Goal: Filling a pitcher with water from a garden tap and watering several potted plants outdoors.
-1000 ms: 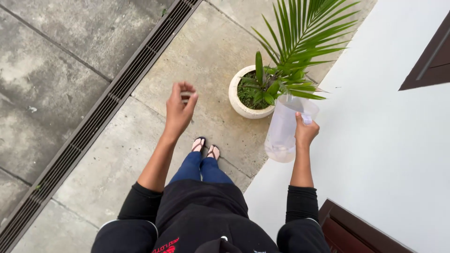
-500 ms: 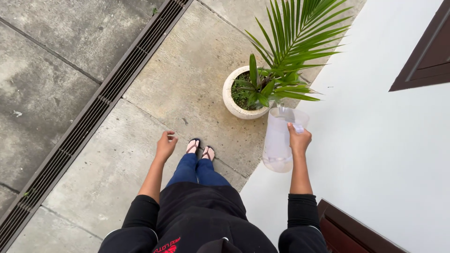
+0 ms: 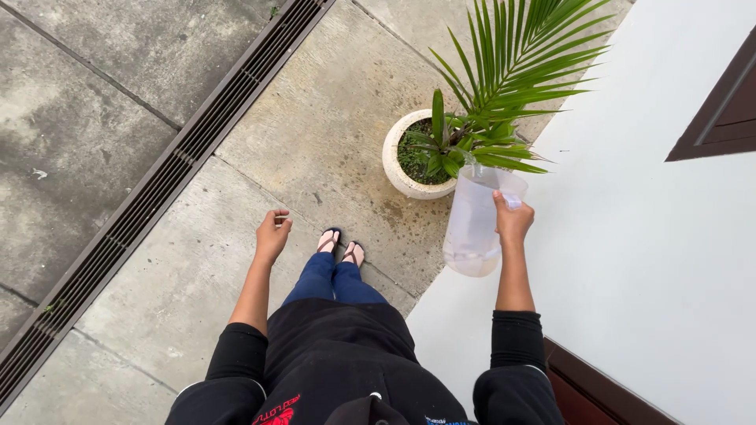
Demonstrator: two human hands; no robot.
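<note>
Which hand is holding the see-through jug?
The right hand holds the clear jug by its handle, beside the white plant pot. The left hand holds nothing; it hangs loosely curled over the concrete floor.

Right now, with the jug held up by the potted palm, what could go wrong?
The right hand alone grips the clear plastic jug by its handle, and water sits at the bottom, so a tilt might spill onto the concrete near the sandalled feet. The palm fronds hang over the jug's mouth and could snag it. The left hand is empty and away from the jug, so it gives no support.
</note>
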